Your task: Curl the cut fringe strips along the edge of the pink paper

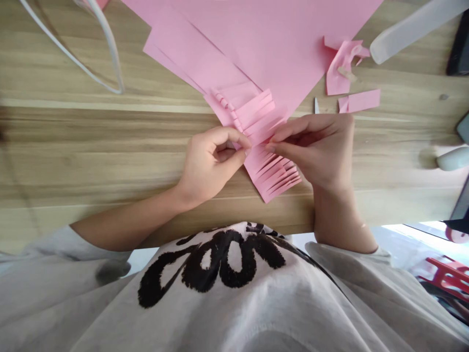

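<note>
A pink paper piece point(273, 172) cut into a fringe of narrow strips lies on the wooden table point(91, 146) close to my chest. My left hand point(212, 161) is closed in a pinch on one strip at the fringe's middle. My right hand point(317, 146) faces it, fingers pressed together on the same paper from the right. Several strips beyond my fingers are curled into small rolls point(224, 101). The fringed piece runs up under a large pink sheet point(264, 39).
Pink scraps point(346, 66) and a cut rectangle point(362, 100) lie to the right, with a small pointed white object point(316, 105) beside them. A white tube-like object point(410, 29) sits at top right, a clear curved rim point(110, 54) at top left. A red stool point(449, 276) stands below the table edge.
</note>
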Demonstrator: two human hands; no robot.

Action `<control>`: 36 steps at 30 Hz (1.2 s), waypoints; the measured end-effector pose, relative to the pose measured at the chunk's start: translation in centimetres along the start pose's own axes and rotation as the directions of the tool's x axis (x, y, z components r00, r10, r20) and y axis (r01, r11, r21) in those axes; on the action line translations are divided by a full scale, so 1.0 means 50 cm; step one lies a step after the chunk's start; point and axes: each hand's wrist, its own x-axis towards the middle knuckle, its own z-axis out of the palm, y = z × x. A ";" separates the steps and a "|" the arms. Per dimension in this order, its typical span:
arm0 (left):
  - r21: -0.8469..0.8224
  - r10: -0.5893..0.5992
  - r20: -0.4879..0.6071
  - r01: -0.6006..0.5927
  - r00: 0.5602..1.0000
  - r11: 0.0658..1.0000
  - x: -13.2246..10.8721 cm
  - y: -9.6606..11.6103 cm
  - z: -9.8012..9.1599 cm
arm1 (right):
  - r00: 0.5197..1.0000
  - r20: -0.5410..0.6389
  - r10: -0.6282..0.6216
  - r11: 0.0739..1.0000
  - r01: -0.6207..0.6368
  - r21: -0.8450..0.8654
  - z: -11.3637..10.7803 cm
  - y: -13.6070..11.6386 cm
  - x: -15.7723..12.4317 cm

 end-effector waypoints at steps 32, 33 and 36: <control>0.044 -0.013 -0.026 0.014 1.000 0.999 -0.001 0.000 0.000 | 0.984 0.154 0.089 0.992 -0.101 0.076 -0.022 -0.005 0.005; 0.034 -0.009 -0.028 0.010 1.000 0.999 -0.001 0.000 0.000 | 0.985 0.144 0.096 0.992 -0.107 0.068 -0.022 -0.005 0.005; 0.011 0.000 -0.033 0.000 0.999 1.000 -0.001 -0.001 0.001 | 0.985 0.134 0.110 0.992 -0.117 0.045 -0.020 -0.003 0.004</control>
